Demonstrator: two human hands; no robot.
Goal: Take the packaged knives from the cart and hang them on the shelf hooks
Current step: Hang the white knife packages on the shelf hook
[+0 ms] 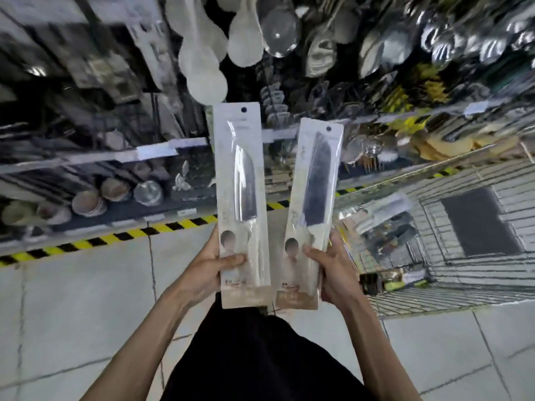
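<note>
A shop aisle with a pale tiled floor (pixel 72 299). A yellow-and-black stripe (pixel 115 235) runs along the foot of the shelf (pixel 86 160), which fills the frame from 9 to 2 o'clock. White spoons (pixel 202 68) hang at 12 o'clock, steel ladles (pixel 390 47) at 1 o'clock, and stacked bowls (pixel 89 202) sit low at 9 o'clock. The white tags on the shelf edge are too blurred to read.

At 3 o'clock stands the wire cart (pixel 477 285), with more clear-fronted packs (pixel 382 215) lying inside it near its left wall.

Both knives are up in front of the shelf, at centre frame. The left hand (pixel 208 273) grips the left pack (pixel 241 198) near its bottom, thumb across the front and fingers curled behind; the pack stands upright, blade up. The right hand (pixel 335 270) grips the right pack (pixel 314 204) the same way, tilted a little toward 1 o'clock. The packs lie just beside each other, and their bottom corners seem to touch. Each is a long white card under clear plastic, with a round hang hole at the top and a small round picture by the handle. The print on both is too faint to read.
</note>
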